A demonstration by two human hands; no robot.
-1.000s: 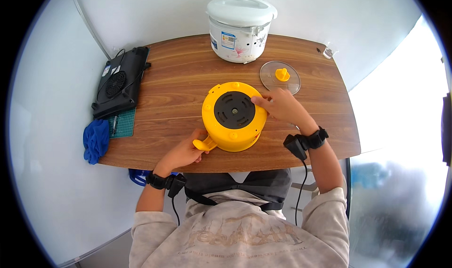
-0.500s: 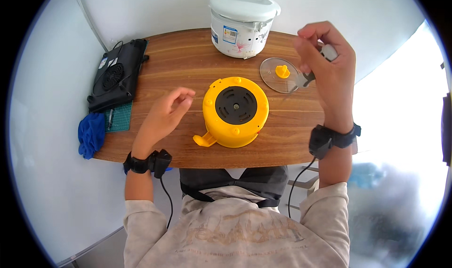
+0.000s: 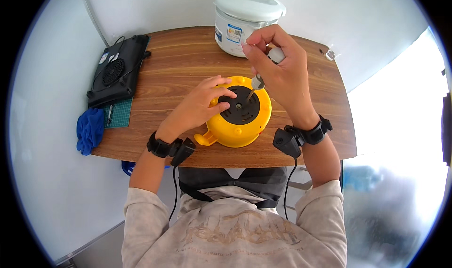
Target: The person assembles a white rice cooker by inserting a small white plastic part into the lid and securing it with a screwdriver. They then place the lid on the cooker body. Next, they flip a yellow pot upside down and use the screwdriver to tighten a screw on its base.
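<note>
Well to the left of the left hand's fingers, a blue cloth (image 3: 89,131) is left lying at the table's edge. The left hand (image 3: 200,103) is spread loosely over the upturned yellow pot (image 3: 233,134), its fingers laid on the base with nothing grasped. The pot has been set bottom-up, directly under those fingers, and its black plate (image 3: 246,116) is still fitted. Just right of the fingertips, a screw (image 3: 238,106) is seen still in the plate's middle, so the unfastening, if that is meant, is judged barely begun. A screwdriver (image 3: 257,82) is slanted toward it; whether the tip touches cannot quite be made out. Its handle is gripped by the right hand (image 3: 286,75).
</note>
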